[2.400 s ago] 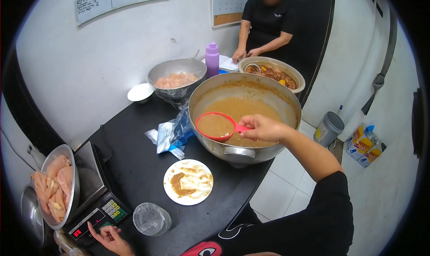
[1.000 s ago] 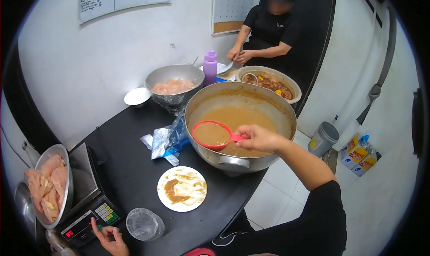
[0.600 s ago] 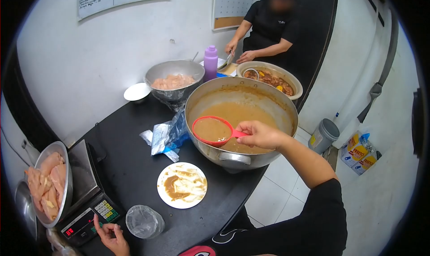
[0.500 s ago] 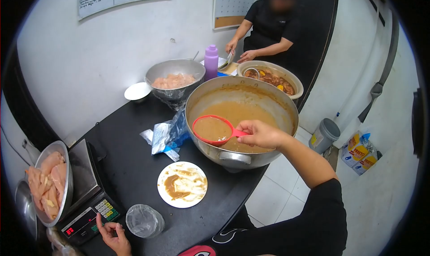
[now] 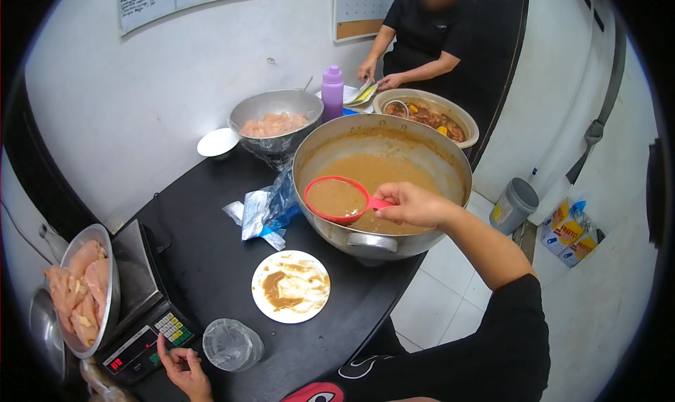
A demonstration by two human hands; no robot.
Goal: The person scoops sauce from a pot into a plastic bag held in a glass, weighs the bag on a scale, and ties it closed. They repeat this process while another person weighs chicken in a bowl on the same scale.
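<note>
- We have the red scoop (image 5: 340,220), filled with brown sauce, over the near left part of the big metal pot (image 5: 327,234).
- Our right hand (image 5: 404,203) grips its handle between thumb and fingers, above more sauce (image 5: 390,171) in the pot.
- Our left hand (image 5: 186,374) is partly open, forefinger extended at the front panel of the digital scale (image 5: 144,275); we cannot tell whether the fingertip presses.
- Beside that hand stands a clear plastic cup (image 5: 232,346).
- On the black worktop (image 5: 211,219), near the pot, we see a sauce-smeared white plate (image 5: 285,316) and crumpled plastic packaging (image 5: 256,215).
- A metal bowl (image 5: 114,282) of raw meat pieces sits tilted in our view, at the scale's left.
- Behind the packaging are a second metal bowl (image 5: 274,146) of pale meat, a small white bowl (image 5: 218,142) and a purple bottle (image 5: 332,96).
- Beyond the pot, a beige basin (image 5: 470,117) holds dark stew; another person (image 5: 422,43) handles papers (image 5: 362,94) just past it.
</note>
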